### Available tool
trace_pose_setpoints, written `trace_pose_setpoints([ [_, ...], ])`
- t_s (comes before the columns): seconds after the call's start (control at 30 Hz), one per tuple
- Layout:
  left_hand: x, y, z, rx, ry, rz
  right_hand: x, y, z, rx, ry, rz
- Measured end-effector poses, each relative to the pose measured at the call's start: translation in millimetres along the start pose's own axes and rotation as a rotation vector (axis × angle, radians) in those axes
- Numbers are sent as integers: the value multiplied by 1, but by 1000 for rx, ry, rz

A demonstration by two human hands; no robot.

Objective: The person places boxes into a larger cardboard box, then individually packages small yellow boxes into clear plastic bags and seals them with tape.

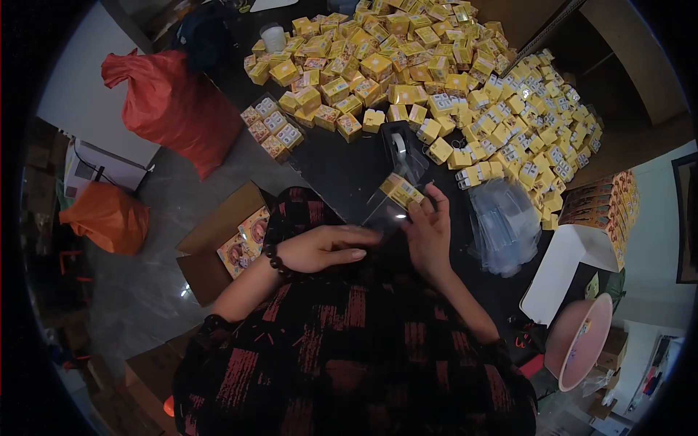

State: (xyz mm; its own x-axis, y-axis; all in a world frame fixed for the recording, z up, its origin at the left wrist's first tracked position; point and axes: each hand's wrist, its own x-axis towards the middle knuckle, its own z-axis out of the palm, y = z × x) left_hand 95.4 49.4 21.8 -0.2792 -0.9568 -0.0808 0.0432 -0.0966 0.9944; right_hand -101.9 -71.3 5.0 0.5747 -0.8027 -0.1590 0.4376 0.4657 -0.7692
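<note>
My right hand [429, 236] grips a small yellow box [402, 190] between thumb and fingers. A clear plastic sleeve [378, 209] hangs around or beside the box, glinting near my palm. My left hand [323, 247], with a dark bead bracelet [273, 259] at the wrist, reaches in from the left; its fingers are stretched out, fingertips blurred close to the sleeve, thumb apart. Just beyond the box stands a black tape dispenser [407, 156] with a roll of tape. To the right of my right hand lies a stack of clear plastic bags [505, 225].
A big heap of yellow boxes [378, 67] covers the far table, with white-faced small boxes [527, 127] on its right. A packed tray of boxes [273, 129] sits at the left edge. Red sack [171, 102], open carton [196, 265] and pink basin [578, 345] stand around.
</note>
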Motion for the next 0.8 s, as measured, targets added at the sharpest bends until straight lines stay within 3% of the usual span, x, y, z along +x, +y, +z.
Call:
trace_pose_setpoints([
  [0.03,-6,4,-8,108,-157,-181,1,2,-4,-76,1,-59],
  [0.07,-9,9,-6,199,48,-245,1,2,-5,-74,3,-57],
  [0.1,-5,7,0,195,48,-248,1,1,-6,-219,-78,-134],
  [0.17,6,2,14,297,474,46,1,-2,-4,-366,-159,-208],
  [0.27,15,21,18,447,590,-91,3,-15,4,-471,-131,-246],
  [0.3,17,32,17,446,585,-91,2,-18,5,-460,-119,-217],
  [0.37,22,50,12,749,422,-476,2,-21,2,-448,-107,-187],
  [0.4,25,40,14,747,422,-478,2,-22,0,-478,-131,-159],
  [0.47,32,9,20,214,537,123,4,-20,-3,-506,-161,-126],
  [0.5,35,8,21,215,540,119,5,-18,-4,-578,-237,-158],
  [0.57,41,6,21,-358,395,148,6,-17,-5,-648,-314,-190],
  [0.67,39,-3,13,-247,291,105,7,-22,-3,-665,-338,-99],
  [0.8,39,-10,13,-129,357,147,10,-15,-2,-627,-325,-145],
])
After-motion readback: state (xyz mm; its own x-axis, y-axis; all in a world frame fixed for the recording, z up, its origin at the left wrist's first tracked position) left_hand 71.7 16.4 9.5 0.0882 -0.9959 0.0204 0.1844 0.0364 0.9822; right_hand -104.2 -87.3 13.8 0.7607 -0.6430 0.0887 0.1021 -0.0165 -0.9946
